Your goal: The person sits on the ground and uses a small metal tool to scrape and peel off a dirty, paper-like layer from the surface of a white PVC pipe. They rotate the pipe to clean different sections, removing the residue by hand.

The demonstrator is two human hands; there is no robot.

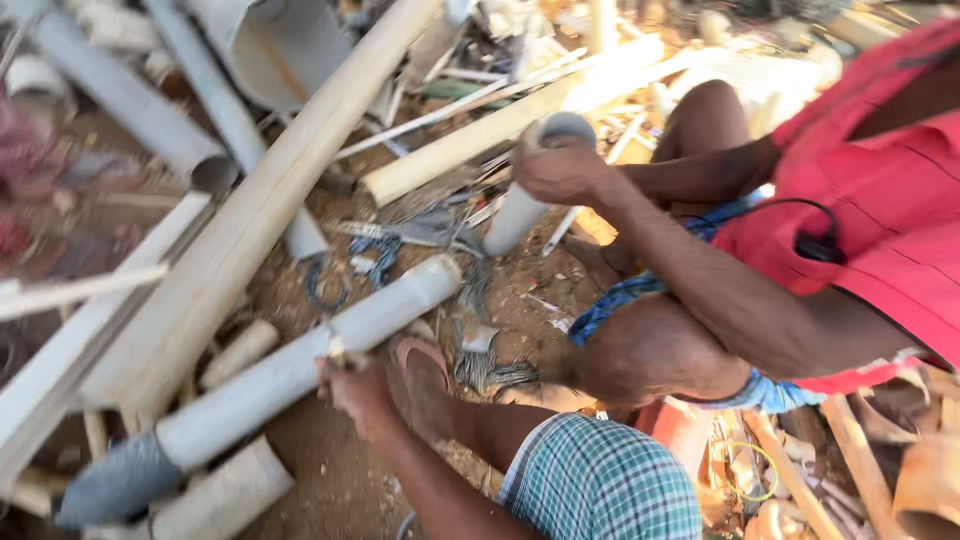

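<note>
Pipes and scrap fill the head view, strewn over bare dirt ground (340,480). Low in the frame, left of centre, one hand of the wearer (355,390) grips a long grey plastic pipe (290,375) that lies slanting from the lower left corner up toward the middle; the fingers are clamped around its underside. Which hand this is cannot be told, and no second hand of the wearer shows. Just right of that hand a foot in a sandal (425,375) rests on the dirt, and below it a checked cloth (600,480) covers the wearer's leg at the bottom edge.

At the right of the frame squats another person in a red shirt (880,190), whose hand (560,175) is closed over the top end of a short white pipe (520,210) standing tilted near the upper middle. A pale wooden plank (250,220) crosses the left half diagonally, and more grey pipes (130,100) lie in the upper left.
</note>
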